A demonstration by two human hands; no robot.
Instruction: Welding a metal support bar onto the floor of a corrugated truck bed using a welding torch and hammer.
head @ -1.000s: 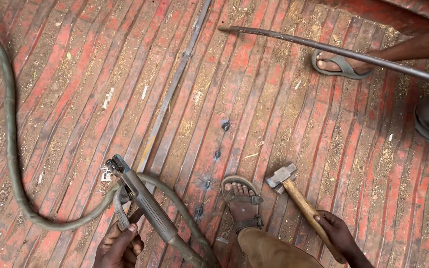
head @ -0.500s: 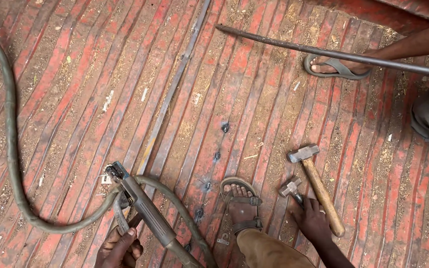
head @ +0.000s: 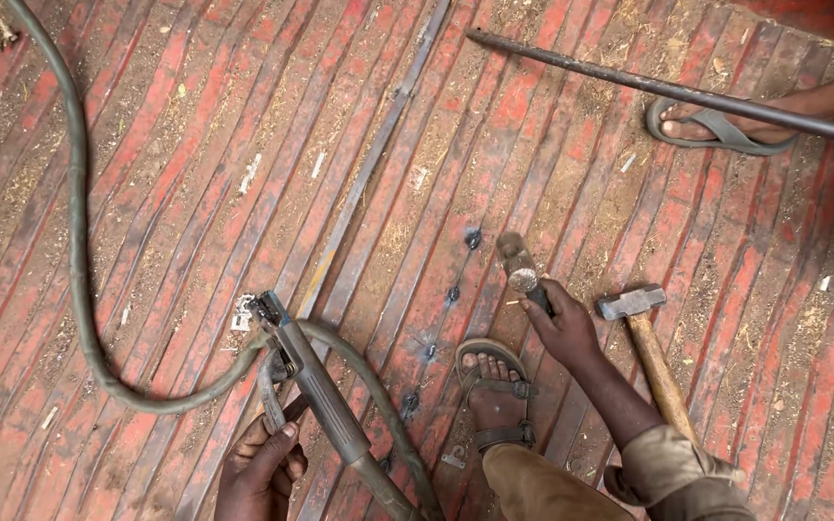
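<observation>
Left hand (head: 261,470): closed round the lever grip of a welding electrode holder (head: 313,391), held low at the near edge of view; its jaws point up and left, and no rod can be made out in them.
Cable (head: 74,260): a thick grey-green lead is run from the holder's tail, looped out left and away toward the top corner.
Right hand (head: 564,333): clamped on the handle of a small chipping hammer (head: 517,267), the head raised just above the floor.
Foot: a sandalled foot (head: 494,391) is planted between the two hands, beside a row of dark weld spots (head: 452,293).
Second hammer (head: 651,352): a wooden-handled sledge is laid on the floor just right of the right hand, untouched.
Floor (head: 176,174): ribbed red-painted steel, rusty and dusted with grit; a thin flat strip (head: 369,174) is laid along one rib.
Far side: a long steel bar (head: 668,90) is seen crossing the top right, over another person's sandalled foot (head: 716,123).
Step in hand: judged to be slag chipping at the weld spots, the holder being kept aside.
Next move: a short, aimed tap on the nearest spot is called for, with the foot kept out of the swing.
</observation>
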